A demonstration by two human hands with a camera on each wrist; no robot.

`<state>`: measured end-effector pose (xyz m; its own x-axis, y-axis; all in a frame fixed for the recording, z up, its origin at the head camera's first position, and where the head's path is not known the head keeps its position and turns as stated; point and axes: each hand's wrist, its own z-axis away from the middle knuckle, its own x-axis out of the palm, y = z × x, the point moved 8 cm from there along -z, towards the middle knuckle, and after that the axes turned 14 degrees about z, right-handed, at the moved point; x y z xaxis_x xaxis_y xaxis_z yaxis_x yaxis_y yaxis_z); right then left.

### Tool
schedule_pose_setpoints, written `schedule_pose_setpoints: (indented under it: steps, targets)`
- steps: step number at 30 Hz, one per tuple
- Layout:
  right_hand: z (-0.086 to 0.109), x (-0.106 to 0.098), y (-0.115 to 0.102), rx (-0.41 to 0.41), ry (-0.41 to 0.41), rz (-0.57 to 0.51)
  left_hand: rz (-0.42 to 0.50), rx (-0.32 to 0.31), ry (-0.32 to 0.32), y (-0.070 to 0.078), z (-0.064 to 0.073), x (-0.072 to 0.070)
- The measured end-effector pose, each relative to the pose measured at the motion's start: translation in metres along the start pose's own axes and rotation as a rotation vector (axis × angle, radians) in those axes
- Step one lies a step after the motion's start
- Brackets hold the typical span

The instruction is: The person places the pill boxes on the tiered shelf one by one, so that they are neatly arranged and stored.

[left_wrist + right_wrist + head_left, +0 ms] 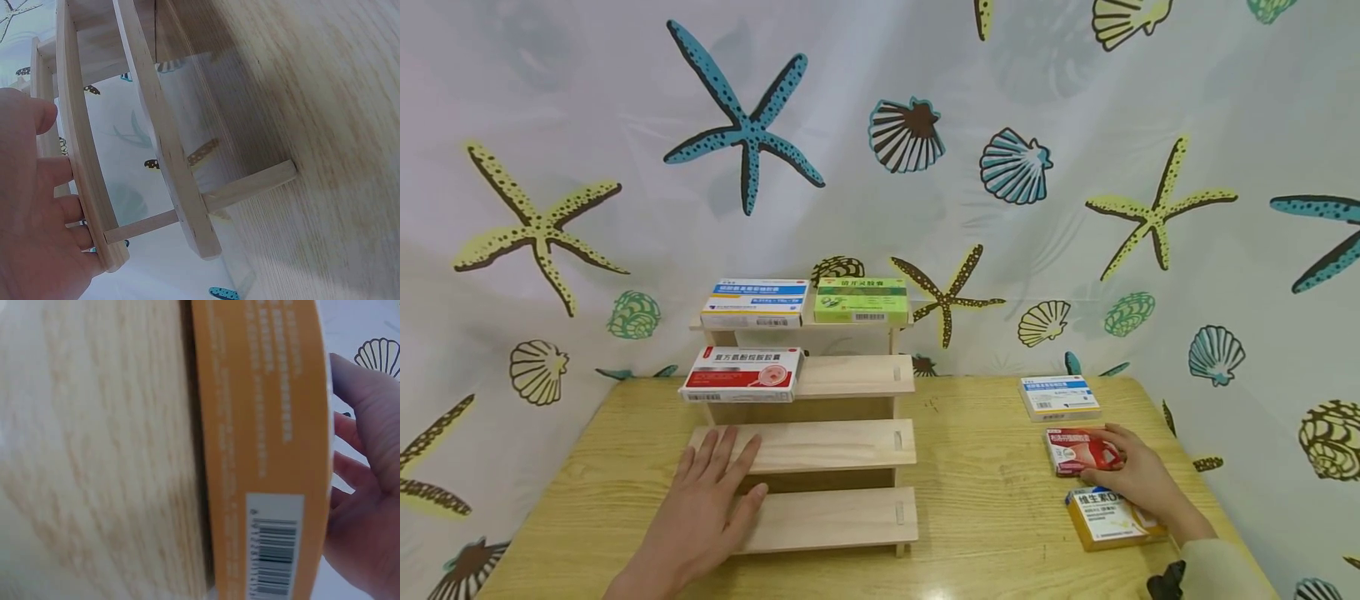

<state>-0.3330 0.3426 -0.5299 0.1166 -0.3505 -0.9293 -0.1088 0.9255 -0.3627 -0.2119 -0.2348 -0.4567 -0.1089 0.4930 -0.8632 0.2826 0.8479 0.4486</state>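
Observation:
My left hand (703,508) lies with fingers spread over the left part of the lower tiers of a wooden stepped rack (835,521). In the left wrist view its fingers (62,206) touch one of the rack's boards. At the right, my right hand (1142,475) spans a red and white medicine box (1071,450), with the thumb at its near edge and fingers at its far edge. The box lies flat on the table. Just below the hand is an orange and white medicine box (1105,517), whose barcoded orange side (262,444) fills much of the right wrist view.
A blue and white box (1060,397) lies behind the red one. On the rack's top tier stand another blue and white box (755,302) and a green box (861,300). A red and white box (743,375) leans on the second tier. A patterned curtain (850,225) hangs behind the table.

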Motion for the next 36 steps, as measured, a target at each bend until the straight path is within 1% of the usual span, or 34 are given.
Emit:
schedule_pose_setpoints:
  steps: [4,7,14,18,23,28,36]
  targets:
    - [-0.003,0.0,0.001,0.01,-0.009,0.013,0.011,-0.008,-0.004,-0.001,0.0,0.0]
    - [-0.005,0.001,0.002,0.029,-0.034,-0.001,0.021,-0.012,-0.005,-0.001,0.0,0.0]
    - [-0.009,0.006,0.003,0.038,-0.088,-0.008,0.019,-0.006,0.0,0.0,0.0,-0.001]
    - [-0.009,0.008,0.005,0.067,-0.118,-0.013,0.02,-0.007,-0.003,0.001,0.0,-0.002]
    - [-0.009,0.006,0.007,0.095,-0.12,0.0,0.025,-0.012,-0.009,0.0,0.0,-0.001]
    - [-0.011,0.002,0.008,0.084,-0.106,0.03,0.023,-0.005,-0.003,0.0,0.0,-0.001]
    - [-0.01,-0.002,0.007,0.096,-0.116,0.014,0.022,-0.004,-0.006,-0.001,0.0,0.0]
